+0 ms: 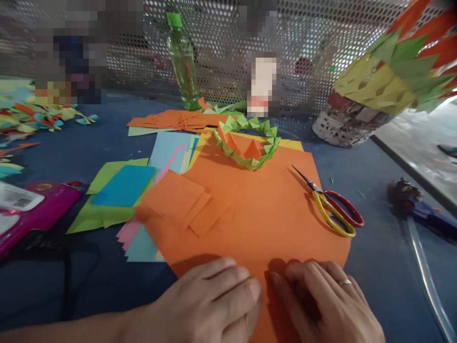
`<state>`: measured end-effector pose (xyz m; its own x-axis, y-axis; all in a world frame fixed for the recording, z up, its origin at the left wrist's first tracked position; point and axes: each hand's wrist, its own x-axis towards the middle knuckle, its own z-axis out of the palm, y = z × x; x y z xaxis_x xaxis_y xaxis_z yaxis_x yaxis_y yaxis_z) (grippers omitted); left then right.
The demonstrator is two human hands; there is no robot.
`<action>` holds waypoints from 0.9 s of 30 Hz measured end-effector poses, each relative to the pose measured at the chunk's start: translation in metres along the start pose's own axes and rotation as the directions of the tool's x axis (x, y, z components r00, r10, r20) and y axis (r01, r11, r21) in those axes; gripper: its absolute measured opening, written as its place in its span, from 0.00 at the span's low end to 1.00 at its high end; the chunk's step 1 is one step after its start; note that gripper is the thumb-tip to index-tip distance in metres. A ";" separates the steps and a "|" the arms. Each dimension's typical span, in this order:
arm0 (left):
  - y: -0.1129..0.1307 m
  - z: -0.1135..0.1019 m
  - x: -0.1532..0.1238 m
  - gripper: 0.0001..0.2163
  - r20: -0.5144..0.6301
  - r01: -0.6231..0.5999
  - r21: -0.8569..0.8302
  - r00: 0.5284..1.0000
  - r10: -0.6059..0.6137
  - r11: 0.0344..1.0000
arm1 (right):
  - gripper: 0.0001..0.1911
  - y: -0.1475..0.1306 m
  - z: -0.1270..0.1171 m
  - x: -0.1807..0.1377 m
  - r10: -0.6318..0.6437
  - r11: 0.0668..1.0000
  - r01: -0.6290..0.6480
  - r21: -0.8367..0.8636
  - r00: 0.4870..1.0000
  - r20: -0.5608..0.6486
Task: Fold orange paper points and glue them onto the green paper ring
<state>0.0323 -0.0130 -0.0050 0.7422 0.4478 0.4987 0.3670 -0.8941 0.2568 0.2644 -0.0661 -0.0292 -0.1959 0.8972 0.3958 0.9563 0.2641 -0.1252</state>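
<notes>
Both my hands are at the bottom of the head view, over orange paper (274,224) on the blue table. My left hand (221,302) has its fingers bent and pressed together at the paper. Facing it, my right hand (324,300), with a ring on one finger, has its fingers curled and its thumb against the paper. Orange paper shows between the hands; my palms hide how it is gripped. Scissors (324,200) with red and yellow handles lie partly open on the sheet's right side. Small orange paper pieces (174,195) lie to the left.
A green folded-paper ring (253,164) sits behind. Blue paper (124,186) and a magenta device (46,205) are left. Farther back are orange strips (171,120) and a green bottle (183,62). A paper-trimmed pot (342,119) and a glue gun (424,209) stand and lie right.
</notes>
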 end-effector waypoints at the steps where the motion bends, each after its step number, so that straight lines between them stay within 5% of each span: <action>1: 0.002 0.000 -0.002 0.18 0.013 -0.004 0.004 1.000 0.004 1.000 | 0.12 0.000 0.000 0.000 0.001 1.000 -0.001 0.002 1.000 -0.003; 7: 0.006 -0.002 -0.005 0.12 0.165 -0.072 0.133 0.985 0.050 0.989 | 0.09 -0.004 0.003 0.000 0.059 0.998 -0.058 0.027 0.998 -0.034; 12: 0.005 -0.003 -0.003 0.14 0.186 -0.104 0.156 0.980 0.074 0.982 | 0.23 -0.017 0.003 -0.001 0.216 0.974 -0.213 0.074 0.976 -0.034; 15: 0.005 -0.001 -0.005 0.13 0.198 -0.135 0.158 0.975 0.103 0.978 | 0.28 -0.019 0.003 0.000 0.185 0.980 -0.183 0.076 0.982 -0.032; 27: 0.002 -0.005 -0.007 0.20 0.067 -0.168 0.105 0.985 0.161 0.980 | 0.23 -0.007 0.001 -0.002 0.127 0.989 -0.128 0.075 0.992 0.022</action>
<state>0.0250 -0.0185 -0.0042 0.8276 0.2961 0.4768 0.2941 -0.9523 0.0810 0.2576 -0.0693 -0.0302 -0.0775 0.9310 0.3567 0.9546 0.1725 -0.2428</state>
